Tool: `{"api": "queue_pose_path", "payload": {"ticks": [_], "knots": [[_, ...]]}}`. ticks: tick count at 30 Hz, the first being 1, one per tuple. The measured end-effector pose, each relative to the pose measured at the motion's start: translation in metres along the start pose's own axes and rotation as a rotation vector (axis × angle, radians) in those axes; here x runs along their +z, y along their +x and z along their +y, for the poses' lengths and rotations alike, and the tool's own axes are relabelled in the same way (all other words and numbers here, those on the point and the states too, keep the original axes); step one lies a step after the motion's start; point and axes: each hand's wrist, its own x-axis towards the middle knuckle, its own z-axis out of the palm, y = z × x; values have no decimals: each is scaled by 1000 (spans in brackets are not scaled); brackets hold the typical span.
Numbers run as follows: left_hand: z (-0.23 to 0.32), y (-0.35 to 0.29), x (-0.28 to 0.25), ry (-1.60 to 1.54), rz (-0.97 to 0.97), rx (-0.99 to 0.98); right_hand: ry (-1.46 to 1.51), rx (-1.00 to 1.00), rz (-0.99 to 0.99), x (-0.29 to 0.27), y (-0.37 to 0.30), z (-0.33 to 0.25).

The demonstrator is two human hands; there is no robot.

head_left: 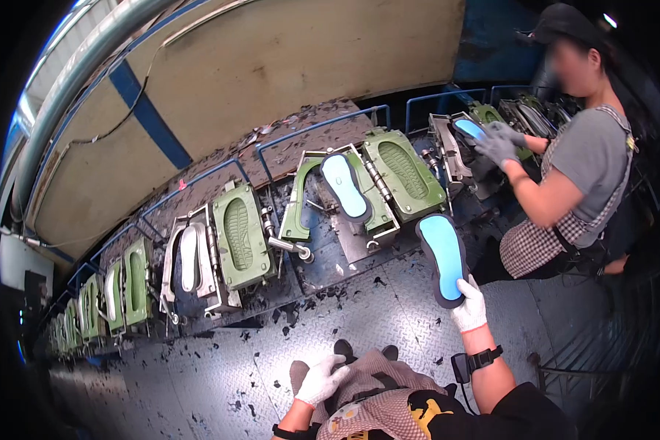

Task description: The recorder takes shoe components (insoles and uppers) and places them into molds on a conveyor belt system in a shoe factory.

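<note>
A patterned metal floor (389,319), strewn with black scraps (380,281), lies left of the right grip (469,308). Beyond it a row of moulds (136,282) runs away to the left. Up and to the right of that grip, a co-worker (587,158) handles another sole (469,130). Ahead and to the left stands an open green mould (407,176), a second sole (342,187) resting on its left half.

The blue-faced sole (441,253) extends forward from the right grip, which is closed on its near end, thumb over the blue face; the fingers beneath are hidden. The left grip (323,380), low and to the left near the checked apron (370,389), is loosely curled with nothing visible in it.

To hold this well, I would keep the thumb near the dark edge, pinch firmly without bending the sole, steady its far end with the free left grip, and keep the wrist strap (484,358) clear of the moulds.
</note>
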Motion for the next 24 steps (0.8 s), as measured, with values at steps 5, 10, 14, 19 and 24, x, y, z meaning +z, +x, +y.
{"api": "queue_pose_path", "payload": {"ticks": [5, 10, 14, 19, 24], "knots": [[38, 0, 11, -46, -2, -6, -87, 7, -33, 0, 8, -29], [60, -1, -1, -79, -22, -40, 14, -30, -105, 16, 8, -62], [97, 0, -28, -33, -46, 10, -182, -368, -81, 44, 28, -143], [132, -12, -116, -63, -36, 41, -385, -403, 176, 133, 20, -185], [147, -24, -227, -98, 496, 117, -1780, -424, -176, 253, -14, -71]]}}
